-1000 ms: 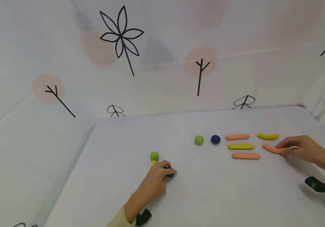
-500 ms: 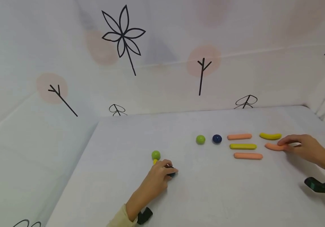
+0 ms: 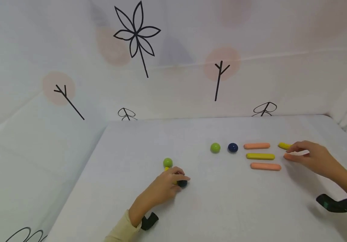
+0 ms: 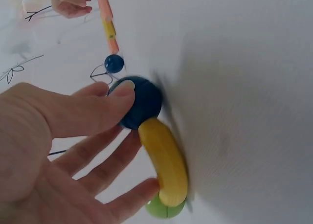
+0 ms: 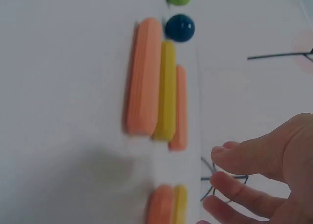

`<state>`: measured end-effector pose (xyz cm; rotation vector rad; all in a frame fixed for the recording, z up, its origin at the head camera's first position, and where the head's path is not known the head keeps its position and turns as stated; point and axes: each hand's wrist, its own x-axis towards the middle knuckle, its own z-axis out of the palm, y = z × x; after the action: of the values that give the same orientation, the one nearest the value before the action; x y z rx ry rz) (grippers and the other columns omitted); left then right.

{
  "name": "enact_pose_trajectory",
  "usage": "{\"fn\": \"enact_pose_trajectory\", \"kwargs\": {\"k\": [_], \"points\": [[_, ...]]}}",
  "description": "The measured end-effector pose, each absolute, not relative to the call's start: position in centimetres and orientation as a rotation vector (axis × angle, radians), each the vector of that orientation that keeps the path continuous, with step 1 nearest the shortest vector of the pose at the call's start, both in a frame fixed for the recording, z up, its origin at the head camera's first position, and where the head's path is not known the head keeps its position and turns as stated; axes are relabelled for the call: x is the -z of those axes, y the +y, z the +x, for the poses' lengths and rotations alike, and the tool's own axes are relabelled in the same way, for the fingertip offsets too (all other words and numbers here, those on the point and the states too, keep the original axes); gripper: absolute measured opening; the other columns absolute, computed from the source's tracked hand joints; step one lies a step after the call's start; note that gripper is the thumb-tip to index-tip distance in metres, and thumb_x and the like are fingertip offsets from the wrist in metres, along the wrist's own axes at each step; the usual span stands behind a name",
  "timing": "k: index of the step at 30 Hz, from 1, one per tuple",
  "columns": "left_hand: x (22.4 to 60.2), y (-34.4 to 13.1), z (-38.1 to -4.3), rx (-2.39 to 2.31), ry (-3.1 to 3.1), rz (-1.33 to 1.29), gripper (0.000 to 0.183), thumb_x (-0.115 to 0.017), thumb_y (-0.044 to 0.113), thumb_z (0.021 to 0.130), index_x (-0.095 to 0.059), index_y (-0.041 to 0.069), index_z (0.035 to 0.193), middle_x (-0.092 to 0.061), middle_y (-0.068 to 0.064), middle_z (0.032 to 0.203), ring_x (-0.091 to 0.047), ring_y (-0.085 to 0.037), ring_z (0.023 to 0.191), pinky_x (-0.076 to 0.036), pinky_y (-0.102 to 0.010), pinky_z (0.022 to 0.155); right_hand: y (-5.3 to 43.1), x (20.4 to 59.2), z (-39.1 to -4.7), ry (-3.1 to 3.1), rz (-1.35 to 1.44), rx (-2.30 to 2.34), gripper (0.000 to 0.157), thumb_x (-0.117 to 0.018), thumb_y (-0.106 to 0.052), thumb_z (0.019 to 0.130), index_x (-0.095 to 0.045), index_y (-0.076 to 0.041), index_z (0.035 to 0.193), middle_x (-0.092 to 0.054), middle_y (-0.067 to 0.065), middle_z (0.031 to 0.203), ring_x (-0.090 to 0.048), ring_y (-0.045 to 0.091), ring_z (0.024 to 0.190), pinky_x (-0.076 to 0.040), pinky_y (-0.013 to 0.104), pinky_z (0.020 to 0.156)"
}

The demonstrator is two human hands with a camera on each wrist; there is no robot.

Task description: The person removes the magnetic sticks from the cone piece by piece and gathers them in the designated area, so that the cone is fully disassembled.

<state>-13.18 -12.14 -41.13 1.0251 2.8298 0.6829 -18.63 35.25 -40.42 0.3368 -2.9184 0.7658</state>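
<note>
My left hand (image 3: 161, 186) pinches a dark blue ball (image 4: 142, 104) between thumb and fingers, low over the white table. This ball meets one end of a curved yellow stick (image 4: 164, 160); at the other end sits a green ball (image 3: 168, 162). The hand covers most of the stick in the head view. My right hand (image 3: 315, 159) holds nothing, its fingers loosely bent above a curved orange stick (image 5: 160, 207) and a curved yellow stick (image 3: 283, 145). From the head, that hand hides most of the orange one.
Left of the right hand lie two straight orange sticks (image 3: 256, 146) (image 3: 265, 166) with a straight yellow stick (image 3: 260, 156) between them. Further left are a second dark blue ball (image 3: 232, 148) and another green ball (image 3: 215, 148). A patterned cloth wall (image 3: 176, 84) rises behind the table.
My right hand has let go of the curved orange stick and moved slightly left and up. The left hand stays at the blue ball, tilting a little. The head view has shifted slightly.
</note>
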Motion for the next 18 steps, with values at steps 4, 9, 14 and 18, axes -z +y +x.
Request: {"fn": "enact_pose_trajectory", "kwargs": {"k": [4,9,14,18], "points": [[40.5,-12.9,-13.9,-0.704,2.839,1.034,0.038,-0.070,-0.001,0.082,-0.069,0.017,0.115,-0.054,0.000,0.121,-0.052,-0.017,0.111,-0.046,-0.033,0.092,31.8,39.8,-17.7,-2.792,0.502,-0.819,0.013,-0.072,-0.005,0.081,-0.068,-0.005,0.093,-0.063,0.015,0.100,-0.056,0.030,0.092,-0.045,0.014,0.062],[39.8,-14.1,-14.8,-0.757,2.860,0.996,0.033,-0.068,-0.002,0.082,-0.071,0.015,0.110,-0.053,-0.002,0.125,-0.045,-0.020,0.120,-0.044,-0.037,0.095,26.4,39.3,-16.9,-2.676,0.690,-0.956,0.020,-0.074,-0.002,0.080,-0.066,-0.012,0.095,-0.064,0.003,0.102,-0.053,0.009,0.092,-0.050,0.021,0.071],[40.3,-14.4,-15.6,-0.749,2.788,0.959,0.024,-0.069,-0.003,0.081,-0.074,0.011,0.100,-0.059,-0.001,0.116,-0.049,-0.020,0.114,-0.042,-0.039,0.098,20.6,39.3,-15.7,-2.674,0.841,-1.175,0.020,-0.072,0.001,0.081,-0.066,-0.013,0.093,-0.064,-0.001,0.097,-0.059,0.015,0.088,-0.053,0.026,0.072],[41.0,-14.3,-16.0,-0.688,2.768,0.964,0.021,-0.074,0.000,0.078,-0.075,0.010,0.097,-0.063,0.000,0.108,-0.054,-0.018,0.105,-0.045,-0.037,0.093,15.6,40.2,-14.8,-2.736,1.049,-1.395,0.018,-0.068,-0.003,0.085,-0.063,-0.011,0.101,-0.063,-0.002,0.099,-0.059,0.019,0.091,-0.052,0.028,0.075]]}}
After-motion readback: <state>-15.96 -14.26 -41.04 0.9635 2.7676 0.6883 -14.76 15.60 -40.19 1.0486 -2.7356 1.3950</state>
